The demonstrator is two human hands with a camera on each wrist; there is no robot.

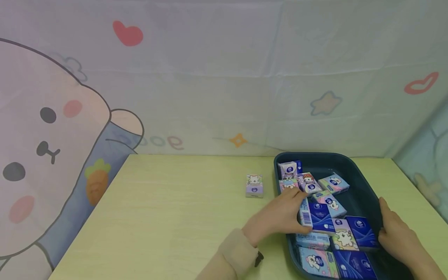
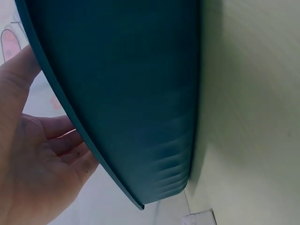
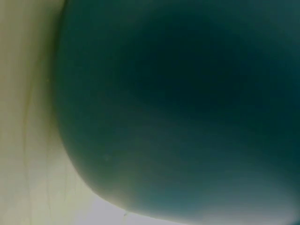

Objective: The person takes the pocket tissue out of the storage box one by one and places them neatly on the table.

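Note:
A dark teal plastic tray (image 1: 362, 194) holds several small tissue packs in printed wrappers. My left hand (image 1: 281, 214) reaches over its left rim, thumb and fingers at the two ends of a dark blue tissue pack (image 1: 320, 216) with a barcode on its side. In the left wrist view, the tray's wall (image 2: 117, 93) hides the fingertips of my left hand (image 2: 44, 154). At the right rim, my right hand (image 1: 402, 237) grips the tray, thumb on the inner side. The right wrist view shows only the blurred tray wall (image 3: 164, 117).
One lilac tissue pack (image 1: 254, 186) lies on the pale yellow table (image 1: 168, 217), left of the tray. Behind the table hangs a printed cloth (image 1: 224, 77) with a cartoon animal at its left. Another cloth (image 1: 430, 167) borders the right side.

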